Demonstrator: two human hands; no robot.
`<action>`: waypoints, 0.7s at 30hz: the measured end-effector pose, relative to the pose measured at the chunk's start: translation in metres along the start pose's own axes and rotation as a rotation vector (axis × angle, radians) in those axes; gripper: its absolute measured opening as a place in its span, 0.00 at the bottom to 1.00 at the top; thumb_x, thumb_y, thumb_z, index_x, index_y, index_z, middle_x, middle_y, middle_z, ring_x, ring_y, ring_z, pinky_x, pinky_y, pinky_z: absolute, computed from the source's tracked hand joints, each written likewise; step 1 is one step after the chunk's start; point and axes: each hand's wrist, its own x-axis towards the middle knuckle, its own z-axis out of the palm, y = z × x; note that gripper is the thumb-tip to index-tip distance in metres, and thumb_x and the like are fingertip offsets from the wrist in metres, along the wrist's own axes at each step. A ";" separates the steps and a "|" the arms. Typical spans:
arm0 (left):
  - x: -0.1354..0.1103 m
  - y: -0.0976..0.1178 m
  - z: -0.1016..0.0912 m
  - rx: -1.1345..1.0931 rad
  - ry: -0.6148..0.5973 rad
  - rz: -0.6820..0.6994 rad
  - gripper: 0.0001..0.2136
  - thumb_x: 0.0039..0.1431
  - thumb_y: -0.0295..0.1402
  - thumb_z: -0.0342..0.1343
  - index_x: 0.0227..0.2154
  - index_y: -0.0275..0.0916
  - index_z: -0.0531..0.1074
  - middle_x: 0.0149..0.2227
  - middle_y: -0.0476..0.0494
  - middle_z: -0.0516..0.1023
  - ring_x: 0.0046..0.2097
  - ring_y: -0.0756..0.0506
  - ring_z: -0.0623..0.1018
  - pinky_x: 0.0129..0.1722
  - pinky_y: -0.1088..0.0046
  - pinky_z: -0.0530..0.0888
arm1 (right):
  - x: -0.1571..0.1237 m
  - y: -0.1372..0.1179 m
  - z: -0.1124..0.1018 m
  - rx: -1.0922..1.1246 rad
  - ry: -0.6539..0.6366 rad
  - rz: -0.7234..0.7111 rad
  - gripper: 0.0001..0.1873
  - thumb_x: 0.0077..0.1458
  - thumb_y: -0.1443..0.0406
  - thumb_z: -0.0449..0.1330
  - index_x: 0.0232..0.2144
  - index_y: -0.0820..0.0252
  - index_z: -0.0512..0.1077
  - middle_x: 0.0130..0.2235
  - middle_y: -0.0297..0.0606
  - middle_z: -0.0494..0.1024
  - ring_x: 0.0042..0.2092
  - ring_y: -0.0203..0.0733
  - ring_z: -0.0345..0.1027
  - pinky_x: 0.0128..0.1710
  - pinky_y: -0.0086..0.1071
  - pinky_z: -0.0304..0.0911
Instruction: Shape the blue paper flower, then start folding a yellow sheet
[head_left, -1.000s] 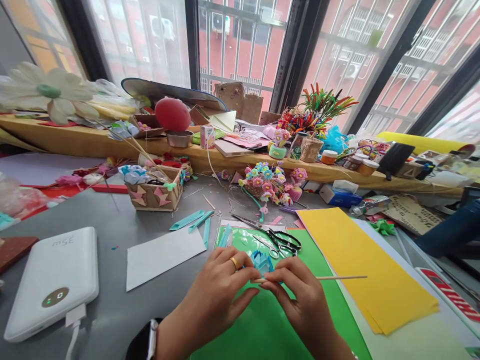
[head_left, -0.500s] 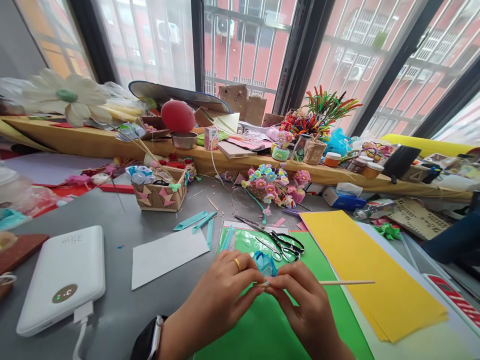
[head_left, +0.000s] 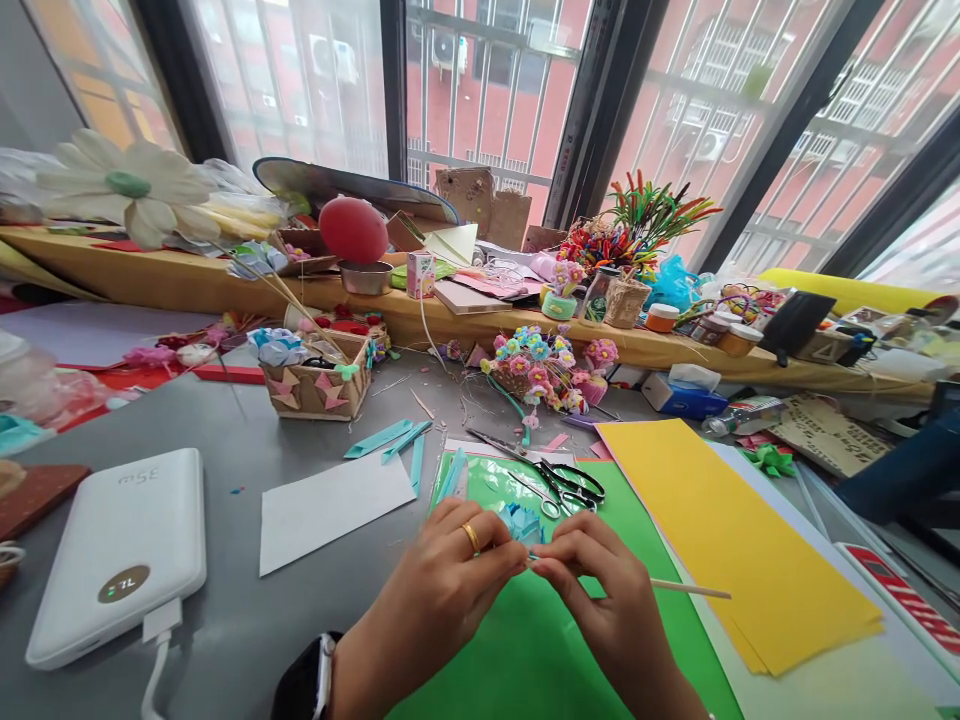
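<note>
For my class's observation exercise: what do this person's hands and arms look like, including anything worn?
The left hand wears a gold-coloured ring and, at the wrist, a black watch with a silvery edge. The right hand shows no ring. Both are gloveless, and no sleeves show.

The stick (head_left: 697, 590) is in the left hand (head_left: 450, 580) and right hand (head_left: 600, 580) over the mat (head_left: 510, 655), 2 pairs of scissors (head_left: 553, 480) behind, the card (head_left: 337, 510) and power bank (head_left: 124, 540) left, the sheets (head_left: 739, 540) right, and the box (head_left: 319, 390) behind the card, before the ledge (head_left: 457, 325).
</note>
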 end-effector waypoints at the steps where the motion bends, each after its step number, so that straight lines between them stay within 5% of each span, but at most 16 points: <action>1: 0.000 0.001 0.000 0.020 0.004 0.017 0.09 0.60 0.27 0.47 0.32 0.39 0.72 0.25 0.49 0.71 0.29 0.49 0.68 0.31 0.72 0.64 | 0.000 0.000 -0.001 0.025 -0.015 0.040 0.11 0.55 0.64 0.55 0.24 0.62 0.71 0.26 0.37 0.68 0.28 0.37 0.66 0.23 0.26 0.64; 13: -0.001 0.004 -0.004 0.169 0.060 0.248 0.12 0.62 0.23 0.42 0.34 0.33 0.71 0.27 0.48 0.74 0.29 0.50 0.70 0.38 0.69 0.62 | 0.004 -0.005 -0.012 0.143 -0.216 0.344 0.12 0.55 0.61 0.55 0.23 0.60 0.72 0.25 0.34 0.71 0.28 0.35 0.65 0.25 0.25 0.59; 21: 0.001 0.007 -0.008 0.212 0.088 0.278 0.14 0.63 0.22 0.40 0.32 0.32 0.72 0.26 0.47 0.74 0.29 0.49 0.71 0.38 0.69 0.62 | 0.003 -0.003 -0.009 0.180 -0.167 0.242 0.07 0.51 0.63 0.60 0.26 0.62 0.74 0.26 0.36 0.71 0.27 0.35 0.66 0.23 0.25 0.62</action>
